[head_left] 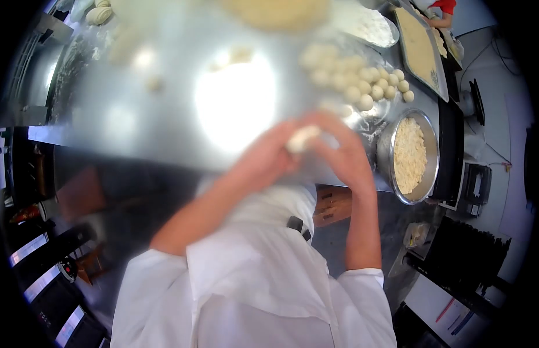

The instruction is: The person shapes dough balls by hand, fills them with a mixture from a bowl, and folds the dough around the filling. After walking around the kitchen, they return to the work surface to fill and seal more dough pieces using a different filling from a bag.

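Note:
In front of my body, near the table's edge, both hands meet around a small piece of pale dough (303, 139). My left hand (272, 152) is closed about it from the left, its fingers partly smeared. From the right, my right hand (340, 148) curves over it, with thumb and fingers pressed to the dough. Just beyond my hands lie several round dough balls (365, 102) in a loose cluster. A steel bowl (434, 155) of crumbly yellowish filling (409, 155) stands to the right of my right hand.
The shiny metal table (147, 124) reaches far left. White flour (368, 29) lies at the back right, beside a tray (420, 52) with a yellowish layer. Another person's red sleeve (444, 6) shows there. More dough pieces (98, 14) lie at the far left.

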`<state>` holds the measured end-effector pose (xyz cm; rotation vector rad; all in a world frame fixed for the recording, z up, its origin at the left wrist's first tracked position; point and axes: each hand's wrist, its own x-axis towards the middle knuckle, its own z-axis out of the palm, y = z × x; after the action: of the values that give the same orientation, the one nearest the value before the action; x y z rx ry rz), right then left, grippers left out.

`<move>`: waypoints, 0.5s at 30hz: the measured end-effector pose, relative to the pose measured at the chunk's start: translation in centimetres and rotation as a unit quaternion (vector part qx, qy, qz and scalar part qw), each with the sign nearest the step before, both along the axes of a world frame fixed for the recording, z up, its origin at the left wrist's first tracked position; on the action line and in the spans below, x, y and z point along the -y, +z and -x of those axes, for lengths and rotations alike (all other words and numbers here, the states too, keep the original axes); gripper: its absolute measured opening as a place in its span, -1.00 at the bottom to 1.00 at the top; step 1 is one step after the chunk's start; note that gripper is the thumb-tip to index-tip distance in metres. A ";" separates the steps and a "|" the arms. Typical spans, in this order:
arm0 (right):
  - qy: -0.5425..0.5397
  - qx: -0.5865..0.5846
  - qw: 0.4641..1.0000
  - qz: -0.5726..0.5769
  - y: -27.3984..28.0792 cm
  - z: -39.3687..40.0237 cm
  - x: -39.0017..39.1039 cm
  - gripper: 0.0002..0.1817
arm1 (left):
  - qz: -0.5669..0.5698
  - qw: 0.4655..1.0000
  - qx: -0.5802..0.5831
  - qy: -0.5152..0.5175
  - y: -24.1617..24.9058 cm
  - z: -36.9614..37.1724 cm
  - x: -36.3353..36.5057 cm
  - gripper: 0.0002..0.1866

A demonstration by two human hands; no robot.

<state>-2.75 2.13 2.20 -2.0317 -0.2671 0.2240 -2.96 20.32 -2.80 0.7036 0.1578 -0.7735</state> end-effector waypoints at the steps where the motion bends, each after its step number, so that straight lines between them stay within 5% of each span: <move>1: -0.002 0.015 1.000 0.017 0.0 0.1 0.0 -0.64 | 0.022 1.000 -0.012 -0.009 0.1 -0.1 0.2 -0.58; 8: 0.012 0.217 0.959 0.181 -2.5 0.1 -0.1 -0.80 | -0.032 0.995 -0.042 -0.088 -0.4 -0.3 1.5 -0.61; 15: -0.098 0.213 0.927 0.292 -8.0 -0.7 0.2 -0.75 | -0.124 0.982 0.060 -0.130 -0.1 0.2 0.3 -0.61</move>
<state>-2.03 1.93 -5.85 -2.6754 -0.2855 -0.3095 -3.14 20.05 -2.88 1.0191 0.0521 -0.9683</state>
